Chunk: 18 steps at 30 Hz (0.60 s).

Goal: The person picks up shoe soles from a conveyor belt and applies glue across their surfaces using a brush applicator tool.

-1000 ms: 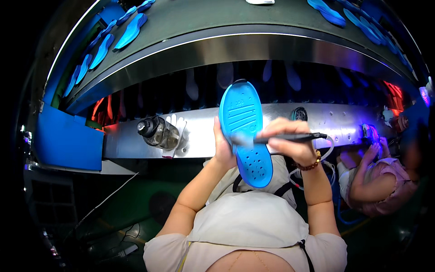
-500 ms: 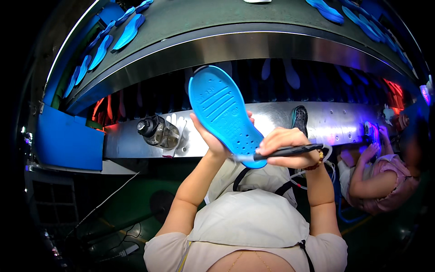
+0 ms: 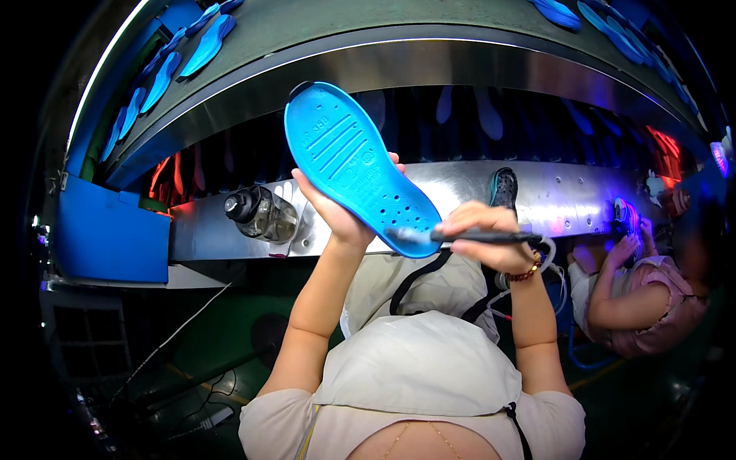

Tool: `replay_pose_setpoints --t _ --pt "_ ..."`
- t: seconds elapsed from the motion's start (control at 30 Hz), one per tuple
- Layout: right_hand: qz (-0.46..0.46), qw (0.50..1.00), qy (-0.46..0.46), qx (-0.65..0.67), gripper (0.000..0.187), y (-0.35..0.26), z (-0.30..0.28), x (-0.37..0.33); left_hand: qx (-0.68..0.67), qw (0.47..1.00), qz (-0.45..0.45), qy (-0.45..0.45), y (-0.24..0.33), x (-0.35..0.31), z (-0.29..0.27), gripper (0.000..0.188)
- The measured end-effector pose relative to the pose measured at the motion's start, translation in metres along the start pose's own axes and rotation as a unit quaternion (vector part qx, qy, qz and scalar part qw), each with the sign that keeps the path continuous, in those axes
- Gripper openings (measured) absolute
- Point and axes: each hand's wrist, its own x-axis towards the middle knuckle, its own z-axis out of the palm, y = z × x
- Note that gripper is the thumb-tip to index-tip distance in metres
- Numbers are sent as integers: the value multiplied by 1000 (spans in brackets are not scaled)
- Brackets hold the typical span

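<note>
In front of my chest is a bright blue shoe insole (image 3: 346,146), tilted, its dark-tipped broad end far left and its end with small holes near right. My left hand (image 3: 336,213) is closed around its left edge from beneath, fingertips showing past the far edge. In my right hand (image 3: 491,238) is a brush (image 3: 464,234) with a black handle and pale bristles, held between thumb and fingers. Its bristles lie over the holed end of the insole; they look blurred. A clear tube (image 3: 549,257) runs from the handle's rear by my wrist.
A metal ledge (image 3: 322,234) holds a dark bottle (image 3: 264,215) at left and a dark shoe (image 3: 504,189) at right. Beyond is a green conveyor belt (image 3: 345,17) with blue insoles (image 3: 208,47). Another person (image 3: 632,307) sits at right, hands on a lit shoe.
The insole and both hands have shifted up and to the left. The brush bristles have moved from the insole's near edge onto its holed surface.
</note>
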Motion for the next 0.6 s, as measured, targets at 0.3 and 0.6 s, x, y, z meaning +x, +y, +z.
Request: replay_pose_setpoints --t 0.3,0.6 --pt "104 958 84 254 23 16 9 -11 -66 991 -31 -110 7 2 8 94" --pt "158 979 -12 130 23 -20 6 -5 40 980 -125 -150 -5 -19 -25 57"
